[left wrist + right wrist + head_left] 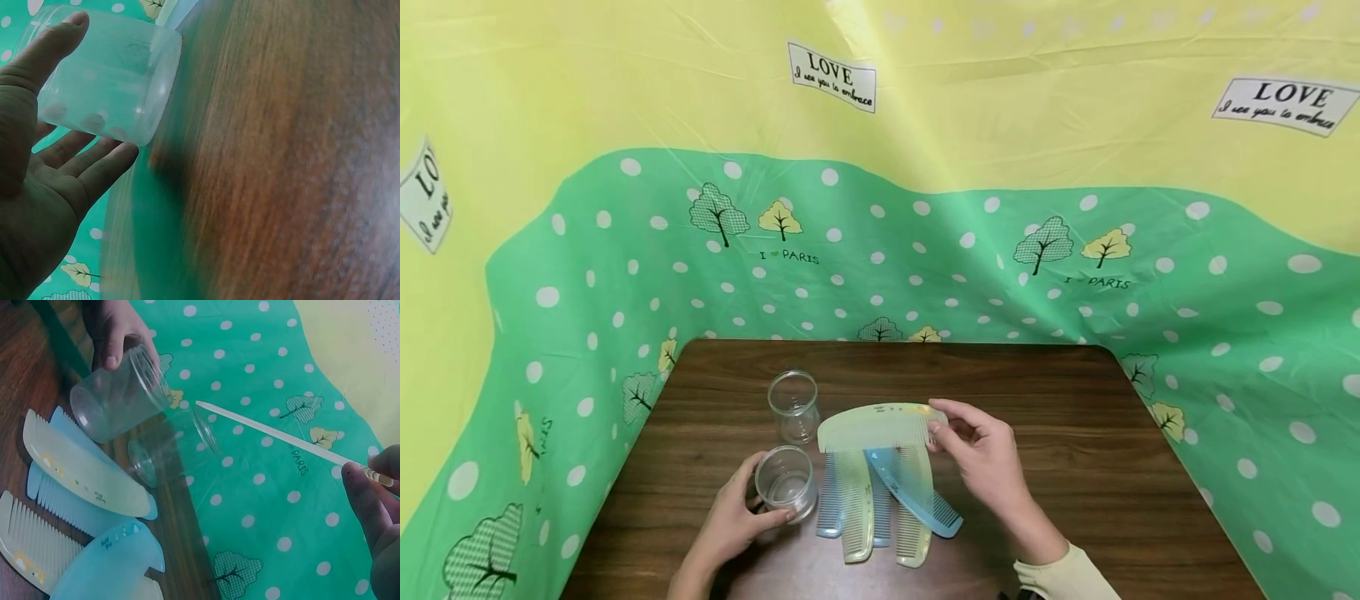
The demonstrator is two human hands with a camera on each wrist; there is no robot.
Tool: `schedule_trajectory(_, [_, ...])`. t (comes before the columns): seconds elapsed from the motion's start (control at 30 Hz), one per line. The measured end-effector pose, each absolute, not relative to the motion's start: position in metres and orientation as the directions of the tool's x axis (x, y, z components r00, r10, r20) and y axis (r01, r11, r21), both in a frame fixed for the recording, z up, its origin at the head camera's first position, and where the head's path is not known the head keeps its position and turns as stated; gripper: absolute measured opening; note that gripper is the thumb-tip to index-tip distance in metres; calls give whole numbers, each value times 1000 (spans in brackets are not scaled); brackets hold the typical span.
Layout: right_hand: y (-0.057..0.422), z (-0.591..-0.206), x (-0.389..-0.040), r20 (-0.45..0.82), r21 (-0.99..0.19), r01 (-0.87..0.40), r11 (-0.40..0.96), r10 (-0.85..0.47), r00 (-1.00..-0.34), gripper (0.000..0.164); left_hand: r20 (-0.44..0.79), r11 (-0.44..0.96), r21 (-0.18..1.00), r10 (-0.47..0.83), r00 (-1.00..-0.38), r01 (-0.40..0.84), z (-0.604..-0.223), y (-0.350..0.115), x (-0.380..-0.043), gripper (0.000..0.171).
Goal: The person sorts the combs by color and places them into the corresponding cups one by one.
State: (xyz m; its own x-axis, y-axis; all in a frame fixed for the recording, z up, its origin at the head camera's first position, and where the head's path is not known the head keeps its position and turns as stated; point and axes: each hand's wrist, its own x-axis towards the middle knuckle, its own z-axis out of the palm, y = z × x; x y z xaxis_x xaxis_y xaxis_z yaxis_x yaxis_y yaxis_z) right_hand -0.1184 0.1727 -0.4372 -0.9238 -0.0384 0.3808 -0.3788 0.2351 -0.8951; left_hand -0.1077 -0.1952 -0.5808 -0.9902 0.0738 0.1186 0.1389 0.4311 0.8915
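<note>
Pale yellow comb (868, 429): held aloft above the bench (1060, 383), apart from the fan of loose combs (857, 517), blue and yellow, that lay beneath. Fingers of the right hand (988, 458) were clamped on its right end, thumb against one face. Judged light and stiff, probably smooth plastic; slightly slippery on the flat faces, and the thin teeth looked the likeliest part to snap. Best hold judged to be the solid back or the stout end, off the teeth.

Orientation: long axis ran nearly level, left to right in the head view, curved back uppermost, teeth downward. Right wrist view showed it edge-on as a thin strip, free end pointing away from the fingers, to the side of the jars.

Near jar (788, 487): left of the combs, upright, mouth up, long axis vertical. Fingers of the left hand (733, 517) were closed about its side, thumb opposite. Glass or clear plastic, could not tell; judged rigid, slick, possibly breakable, best held round the middle of the wall. Far jar (797, 417) stood just behind it, untouched.
</note>
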Motion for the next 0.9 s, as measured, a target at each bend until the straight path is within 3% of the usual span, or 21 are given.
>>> schedule_trajectory(0.17, [167, -438, -118, 412, -884, -417, 211, -70, -909, 26, 115, 436, 890, 77, -990, 138, -580, -195, -108, 93])
schedule_trajectory(0.9, [139, -437, -118, 338, -922, -357, 148, -139, -931, 26, 90, 432, 894, 85, -992, 119, -575, -195, -107, 93])
